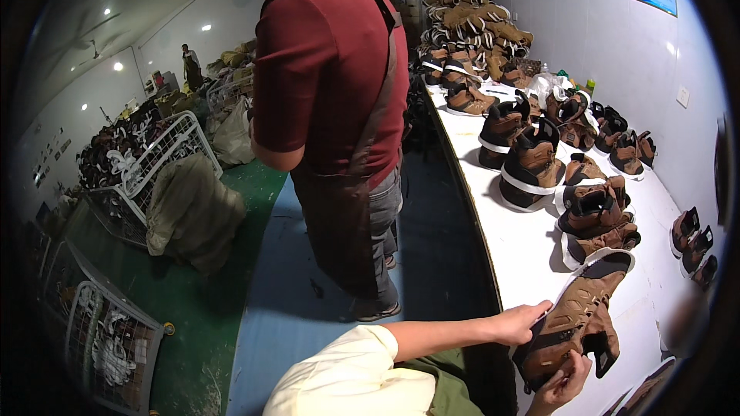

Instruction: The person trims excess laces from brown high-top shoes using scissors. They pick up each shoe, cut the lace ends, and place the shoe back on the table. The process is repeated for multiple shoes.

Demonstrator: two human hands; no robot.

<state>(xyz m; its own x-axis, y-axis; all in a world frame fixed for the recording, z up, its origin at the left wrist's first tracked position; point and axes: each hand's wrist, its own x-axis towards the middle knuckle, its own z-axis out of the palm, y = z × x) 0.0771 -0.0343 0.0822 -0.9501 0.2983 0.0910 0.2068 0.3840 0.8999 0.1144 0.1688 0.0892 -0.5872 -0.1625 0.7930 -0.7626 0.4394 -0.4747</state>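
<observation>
A brown and black high-top shoe point(569, 322) with a white sole edge lies tilted at the near end of the white table point(486, 208). Its dark toe points away from me, and the collar gapes toward the right. My left hand point(526, 325) reaches in from the left and pinches the shoe's left edge. Lower down, my right hand point(566, 387) has its bent fingers against the heel and collar part. Just beyond the toe stands another brown shoe point(605, 243), close to the held one.
Several brown shoes point(532, 166) line the table, with a tall heap of shoes point(474, 19) behind. A person in a red shirt point(339, 69) stands left of the table. White wire carts point(166, 162) and a draped sack point(193, 212) are on the left. A wall point(578, 23) bounds the right.
</observation>
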